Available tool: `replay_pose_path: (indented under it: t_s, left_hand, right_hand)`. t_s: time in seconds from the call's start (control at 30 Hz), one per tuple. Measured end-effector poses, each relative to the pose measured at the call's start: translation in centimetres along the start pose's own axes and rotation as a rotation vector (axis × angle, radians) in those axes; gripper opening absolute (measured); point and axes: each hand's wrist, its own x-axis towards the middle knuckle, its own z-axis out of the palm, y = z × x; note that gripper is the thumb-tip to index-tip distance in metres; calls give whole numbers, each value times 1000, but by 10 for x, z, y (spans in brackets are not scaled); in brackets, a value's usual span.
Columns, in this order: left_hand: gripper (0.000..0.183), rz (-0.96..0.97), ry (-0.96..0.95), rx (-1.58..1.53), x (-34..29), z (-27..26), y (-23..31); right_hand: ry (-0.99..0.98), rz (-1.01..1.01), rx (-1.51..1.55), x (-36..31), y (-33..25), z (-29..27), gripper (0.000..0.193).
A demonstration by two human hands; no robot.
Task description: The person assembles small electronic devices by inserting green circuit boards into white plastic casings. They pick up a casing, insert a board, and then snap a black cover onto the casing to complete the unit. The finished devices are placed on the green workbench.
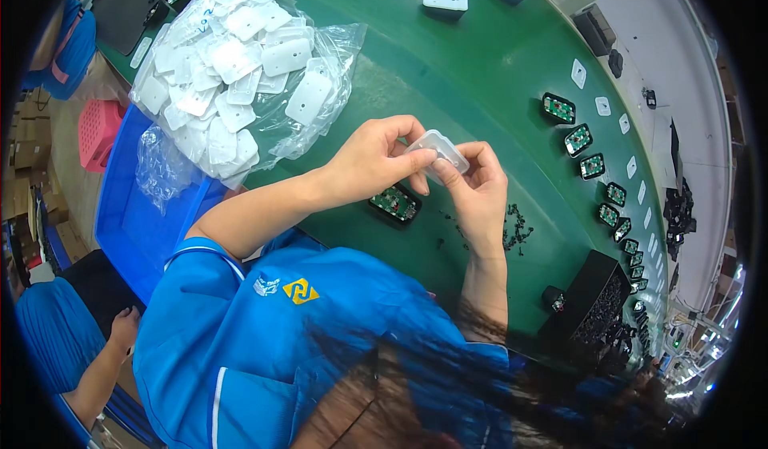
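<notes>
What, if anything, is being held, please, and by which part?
A whitish plastic cover, held by its edges: left side in the left hand, lower-right side in the right hand.

The work surface (512, 73) is green; the cover (438, 146), translucent white; the plates (286, 57), white with small dark dots; the bin (132, 217), blue; the basket (98, 133), pink-red; the circuit board (394, 201), green; the shirt (376, 289), bright blue with white piping (217, 409) and a yellow emblem (301, 291).
</notes>
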Motion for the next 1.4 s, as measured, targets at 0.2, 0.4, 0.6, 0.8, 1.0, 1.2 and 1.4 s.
replay_pose_path:
  t_s: [0.2, 0.4, 0.6, 0.8, 1.0, 1.2, 1.4]
  left_hand:
    - [18, 24, 105, -143, 2, -1, -5]
    - [19, 65, 128, -157, 1, 5, -8]
    - [16, 76, 97, -155, 2, 5, -13]
    - [16, 80, 47, -113, -2, 5, -10]
    - [16, 60, 28, -19, -4, 8, -9]
    - [20, -40, 15, -8, -3, 2, -12]
    - [22, -90, -19, -184, -3, -8, -8]
  right_hand:
    - [397, -402, -556, -15, -4, 9, 15]
    - [312, -461, -598, -17, -2, 24, 16]
    - [304, -455, -541, -20, 4, 25, 12]
    - [380, -461, -539, -19, -1, 17, 19]
    - [118, -145, -346, -11, -9, 2, 25]
    - [50, -105, -442, -8, -8, 0, 20]
    - [8, -90, -286, -2, 2, 0, 20]
